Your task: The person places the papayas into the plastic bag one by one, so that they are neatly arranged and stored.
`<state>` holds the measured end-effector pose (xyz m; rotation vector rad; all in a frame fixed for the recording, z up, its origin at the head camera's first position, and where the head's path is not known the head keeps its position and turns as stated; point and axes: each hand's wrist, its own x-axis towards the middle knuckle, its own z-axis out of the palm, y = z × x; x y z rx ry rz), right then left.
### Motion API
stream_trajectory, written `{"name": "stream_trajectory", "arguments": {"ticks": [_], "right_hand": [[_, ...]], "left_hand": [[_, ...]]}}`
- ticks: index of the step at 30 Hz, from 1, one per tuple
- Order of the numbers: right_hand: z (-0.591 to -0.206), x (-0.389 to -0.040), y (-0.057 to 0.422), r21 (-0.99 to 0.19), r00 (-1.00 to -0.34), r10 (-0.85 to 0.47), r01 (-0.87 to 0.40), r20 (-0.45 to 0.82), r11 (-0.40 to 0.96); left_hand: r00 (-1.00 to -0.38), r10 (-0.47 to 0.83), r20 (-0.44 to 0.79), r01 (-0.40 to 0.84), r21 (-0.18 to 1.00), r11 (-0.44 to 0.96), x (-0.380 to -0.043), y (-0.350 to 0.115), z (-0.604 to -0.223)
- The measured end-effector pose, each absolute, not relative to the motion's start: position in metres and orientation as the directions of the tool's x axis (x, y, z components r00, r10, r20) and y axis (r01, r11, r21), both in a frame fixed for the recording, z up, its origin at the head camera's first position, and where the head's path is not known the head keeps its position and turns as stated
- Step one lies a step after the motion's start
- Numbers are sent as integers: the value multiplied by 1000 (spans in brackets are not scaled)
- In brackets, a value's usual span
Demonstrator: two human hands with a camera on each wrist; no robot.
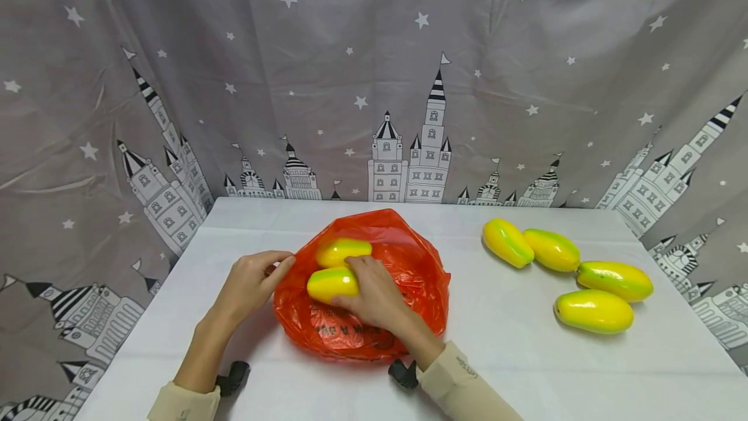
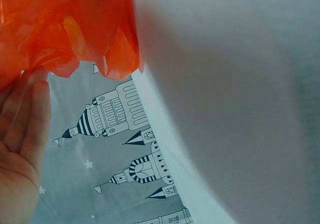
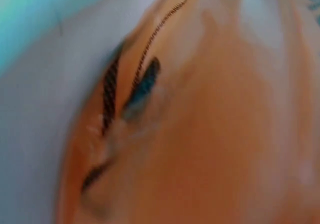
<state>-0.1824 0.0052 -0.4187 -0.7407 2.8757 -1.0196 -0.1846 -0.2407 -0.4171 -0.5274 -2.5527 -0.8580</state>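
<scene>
A red plastic bag (image 1: 350, 343) lies spread with its mouth facing up on the table. Within its mouth my right hand (image 1: 374, 294) grips a yellow-green papaya (image 1: 330, 284), fingers over the top and thumb on the near side. Just behind it a second papaya (image 1: 339, 251) lies in the bag. At the bag's left rim, my left hand (image 1: 257, 281) pinches the edge between thumb and fingers. The left wrist view has the left fingers (image 2: 37, 114) against the bag's edge (image 2: 100, 29). Close bag film (image 3: 210, 134) with dark print fills much of the right wrist view.
Several more papayas lie on the right side of the table, among them one at the back (image 1: 507, 242) and one nearest the front (image 1: 593, 311). White cloth (image 1: 497, 369) covers the table. A grey curtain (image 1: 362, 51) printed with castles and stars hangs behind.
</scene>
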Motion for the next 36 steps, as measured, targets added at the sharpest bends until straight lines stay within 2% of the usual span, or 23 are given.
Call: {"name": "stream_trajectory", "arguments": {"ticks": [19,36], "right_hand": [[-407,-157,41,-602,-872,-470,-449,134,661],[-404,-143,66,-619,-873,-445,-465,202,632]], "left_hand": [[-862,218,457,450,494,744,-185,-240,-417],[-868,215,448,442,498,746,-184,-241,-416]]}}
